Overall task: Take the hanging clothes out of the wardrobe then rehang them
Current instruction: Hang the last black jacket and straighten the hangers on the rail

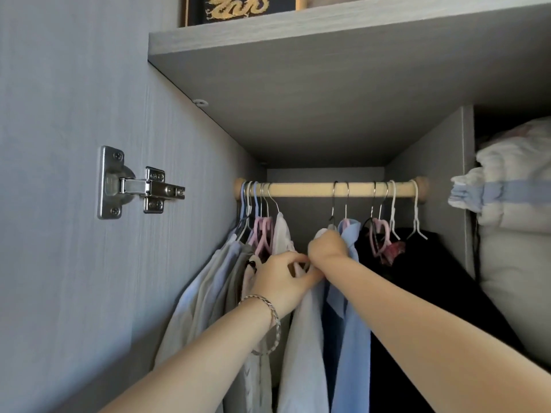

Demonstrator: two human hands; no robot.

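Both hands inside the wardrobe, under the rod [328, 189]. Left hand [283, 278] with its grip pinching the white shirt [301, 338] near the collar; right hand [329, 245] closed on that shirt's hanger top, beside the blue shirt [354, 323]. Clothes hanging on the rod.

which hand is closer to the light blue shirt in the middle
Right. The right hand is up against the light blue shirt at its collar; the left hand, wearing a bracelet, sits further left, on the white garment beside it.
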